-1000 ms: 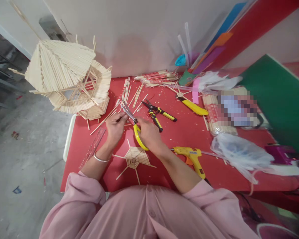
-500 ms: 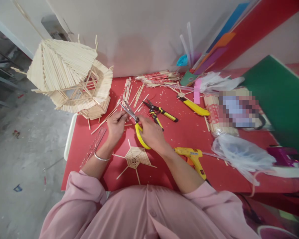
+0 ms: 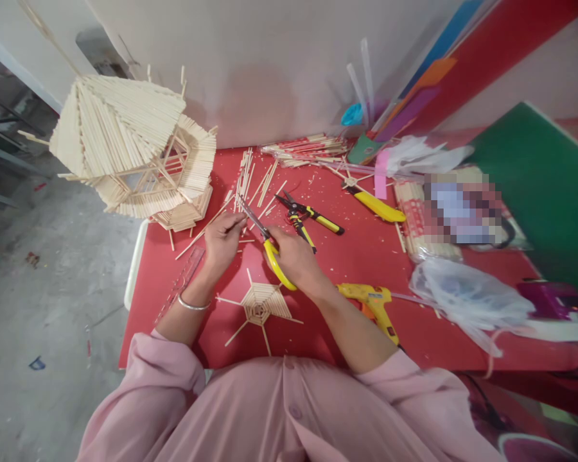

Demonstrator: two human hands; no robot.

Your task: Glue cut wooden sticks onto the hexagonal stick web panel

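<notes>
The right hand (image 3: 296,255) has its fingers wrapped around the handles of the yellow-handled scissors (image 3: 277,264), whose blades point forward and to the left over the tabletop (image 3: 313,337). Beside the blades, the left hand (image 3: 223,237) has its fingers curled inward; whether they pinch anything cannot be told. A silver bangle (image 3: 192,305) circles the left wrist, and a clear ruler (image 3: 182,280) lies beside that forearm.

Nearer the person, between the forearms, a web-shaped stick frame (image 3: 261,307) lies flat, its sticks ringing a centre, with spokes jutting outward. Beyond the hands, loose wooden sticks (image 3: 243,178) are spread out, with black-and-yellow pruners (image 3: 299,214) just to their right.

A yellow glue gun (image 3: 374,300) lies to the right of the right forearm, and a translucent plastic bag (image 3: 467,298) rests farther right. At the far left corner stands a pavilion model (image 3: 118,131) of sticks. Along the back are wrapped stick bundles (image 3: 311,149).
</notes>
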